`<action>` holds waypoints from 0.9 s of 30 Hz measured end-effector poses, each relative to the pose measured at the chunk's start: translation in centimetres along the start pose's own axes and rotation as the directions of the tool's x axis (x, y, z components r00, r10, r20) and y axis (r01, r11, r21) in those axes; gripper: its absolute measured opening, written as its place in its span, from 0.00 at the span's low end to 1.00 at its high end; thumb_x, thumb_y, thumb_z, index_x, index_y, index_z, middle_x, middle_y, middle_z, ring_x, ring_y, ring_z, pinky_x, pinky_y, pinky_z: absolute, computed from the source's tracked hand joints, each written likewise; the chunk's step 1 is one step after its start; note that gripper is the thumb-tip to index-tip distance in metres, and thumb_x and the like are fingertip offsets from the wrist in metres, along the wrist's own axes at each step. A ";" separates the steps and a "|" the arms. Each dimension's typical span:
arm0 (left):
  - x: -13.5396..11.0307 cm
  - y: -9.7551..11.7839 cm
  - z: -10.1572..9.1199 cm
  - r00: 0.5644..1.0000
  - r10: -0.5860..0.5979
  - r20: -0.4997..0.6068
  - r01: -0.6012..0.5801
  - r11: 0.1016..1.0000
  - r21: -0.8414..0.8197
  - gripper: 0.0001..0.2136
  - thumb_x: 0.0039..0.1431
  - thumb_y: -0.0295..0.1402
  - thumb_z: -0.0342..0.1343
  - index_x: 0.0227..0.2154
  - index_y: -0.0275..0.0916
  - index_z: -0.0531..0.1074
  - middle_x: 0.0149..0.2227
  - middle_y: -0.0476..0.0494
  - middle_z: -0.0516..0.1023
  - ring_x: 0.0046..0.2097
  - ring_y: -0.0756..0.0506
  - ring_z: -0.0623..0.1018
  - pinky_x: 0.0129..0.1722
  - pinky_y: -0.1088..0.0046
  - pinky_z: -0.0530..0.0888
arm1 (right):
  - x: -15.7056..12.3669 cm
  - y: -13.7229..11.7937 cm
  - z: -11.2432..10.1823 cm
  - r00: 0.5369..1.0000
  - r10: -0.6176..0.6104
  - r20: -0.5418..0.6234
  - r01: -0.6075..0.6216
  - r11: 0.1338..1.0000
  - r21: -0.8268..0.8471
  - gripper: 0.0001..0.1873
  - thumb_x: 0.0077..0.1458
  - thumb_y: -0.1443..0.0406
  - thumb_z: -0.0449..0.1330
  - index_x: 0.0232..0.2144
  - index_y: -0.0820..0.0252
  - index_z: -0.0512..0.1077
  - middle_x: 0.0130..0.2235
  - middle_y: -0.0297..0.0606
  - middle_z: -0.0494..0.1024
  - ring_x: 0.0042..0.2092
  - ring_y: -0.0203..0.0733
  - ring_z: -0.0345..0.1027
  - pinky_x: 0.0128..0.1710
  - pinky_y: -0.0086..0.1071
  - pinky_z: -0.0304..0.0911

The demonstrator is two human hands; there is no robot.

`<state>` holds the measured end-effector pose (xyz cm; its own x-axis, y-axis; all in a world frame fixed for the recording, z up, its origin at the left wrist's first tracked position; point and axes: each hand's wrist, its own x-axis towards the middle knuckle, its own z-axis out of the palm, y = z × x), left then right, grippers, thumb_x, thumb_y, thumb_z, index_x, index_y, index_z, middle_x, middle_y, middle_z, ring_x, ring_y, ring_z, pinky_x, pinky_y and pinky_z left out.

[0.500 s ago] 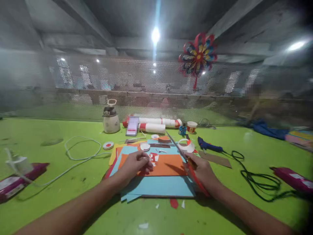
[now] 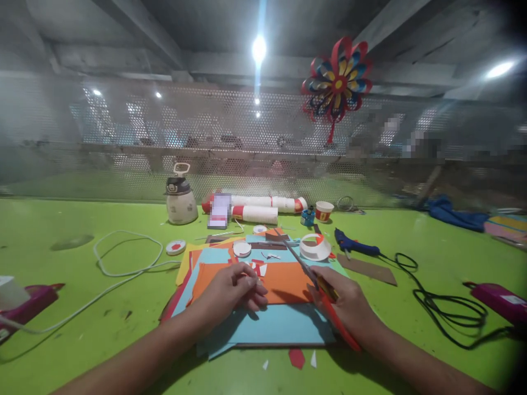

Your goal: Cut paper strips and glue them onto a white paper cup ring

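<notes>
My right hand is closed around the red handles of a pair of scissors, whose long blades point up and to the left. My left hand hovers over the orange sheet with loosely curled fingers slightly apart; nothing shows in them. Small red and white cut pieces lie just beyond its fingertips. Under the orange sheet is a light blue sheet on a stack of coloured sheets. A round white lid and a white paper ring rest on the far part of the stack.
A blue glue gun with a black cord lies at right, beside a brown cardboard strip. Behind are a white bottle, a phone, stacked paper cups and a small blue bottle. Scraps lie in front.
The view has shifted a little, with the table items appearing slightly displaced. My left hand has moved slightly right over the orange sheet. The scissors remain in my right hand.
</notes>
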<state>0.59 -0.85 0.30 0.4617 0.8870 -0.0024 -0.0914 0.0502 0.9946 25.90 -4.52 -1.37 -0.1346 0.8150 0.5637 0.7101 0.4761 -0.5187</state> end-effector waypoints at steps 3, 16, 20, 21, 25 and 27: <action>-0.7 0.7 0.8 0.998 -0.001 0.068 0.000 1.000 0.020 0.14 0.52 0.43 0.60 0.27 0.37 0.66 0.28 0.38 0.81 0.26 0.46 0.79 0.25 0.71 0.74 | 0.4 -1.8 -0.7 0.999 0.046 0.006 -0.046 0.998 0.054 0.17 0.56 0.65 0.57 0.48 0.63 0.68 0.37 0.42 0.78 0.36 0.45 0.72 0.37 0.37 0.68; -1.0 4.1 1.4 0.937 0.010 0.349 0.002 0.999 -0.035 0.06 0.64 0.36 0.49 0.39 0.38 0.64 0.29 0.42 0.78 0.32 0.46 0.78 0.31 0.71 0.71 | 4.4 -9.2 -0.4 0.952 0.063 0.300 -0.198 0.873 0.446 0.11 0.52 0.65 0.58 0.40 0.60 0.67 0.35 0.36 0.76 0.34 0.37 0.72 0.35 0.31 0.69; -1.1 4.1 1.4 0.934 -0.003 0.357 0.021 0.999 -0.049 0.09 0.63 0.36 0.51 0.42 0.38 0.64 0.27 0.43 0.78 0.29 0.46 0.78 0.30 0.70 0.70 | 4.1 -9.5 -0.1 0.948 0.069 0.312 -0.222 0.845 0.486 0.13 0.51 0.66 0.59 0.41 0.61 0.67 0.32 0.34 0.75 0.29 0.35 0.70 0.29 0.28 0.69; -1.2 4.1 1.4 0.940 -0.005 0.341 0.029 0.997 -0.067 0.09 0.62 0.36 0.51 0.41 0.38 0.65 0.27 0.43 0.78 0.30 0.46 0.78 0.30 0.70 0.70 | 4.1 -9.5 -0.1 0.946 0.076 0.314 -0.229 0.842 0.489 0.13 0.51 0.66 0.59 0.41 0.61 0.67 0.30 0.33 0.75 0.27 0.34 0.69 0.26 0.27 0.68; -1.5 3.7 1.6 0.971 -0.022 0.237 0.068 0.980 -0.188 0.09 0.60 0.37 0.54 0.35 0.36 0.69 0.31 0.41 0.77 0.34 0.46 0.77 0.34 0.70 0.70 | 4.2 -9.5 0.1 0.956 0.105 0.273 -0.231 0.842 0.488 0.13 0.52 0.68 0.59 0.42 0.61 0.65 0.27 0.29 0.71 0.26 0.32 0.66 0.25 0.26 0.66; -1.7 3.2 1.7 0.983 -0.034 0.179 0.075 0.971 -0.227 0.09 0.59 0.37 0.56 0.33 0.34 0.71 0.34 0.40 0.77 0.37 0.46 0.76 0.36 0.70 0.70 | 4.2 -9.3 0.4 0.964 0.112 0.239 -0.218 0.848 0.483 0.11 0.52 0.69 0.58 0.39 0.59 0.64 0.27 0.27 0.68 0.27 0.32 0.65 0.26 0.25 0.65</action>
<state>1.01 -2.94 3.70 0.6151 0.7883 -0.0176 -0.2541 0.2194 0.9420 18.46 -5.41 5.50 -0.2154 0.9185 0.3317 0.2974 0.3852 -0.8736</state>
